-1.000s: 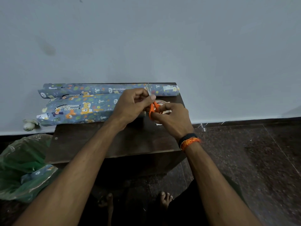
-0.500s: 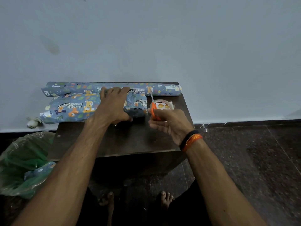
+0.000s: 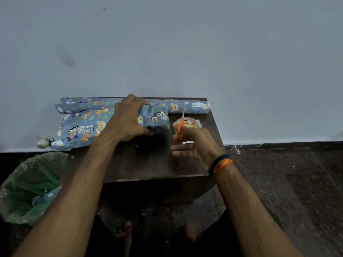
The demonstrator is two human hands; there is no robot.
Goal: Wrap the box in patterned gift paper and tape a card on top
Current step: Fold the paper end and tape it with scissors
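Item: box [image 3: 118,125], part-wrapped in blue animal-print gift paper, lying on the dark tabletop [image 3: 157,164] toward its far left. Left hand [image 3: 130,120]: grip clamped over the paper's right end, apparently to keep the fold from springing open. Right hand [image 3: 191,143]: grip around orange-handled scissors [image 3: 180,125], blades pointing up and away, the other fingers loose. Spare paper roll [image 3: 189,107] lies along the wall edge, out of the way. Tape roll [image 3: 189,123] just behind the scissors, within reach. Green bag [image 3: 27,186] at left floor, holding a paper offcut. Card: not seen.
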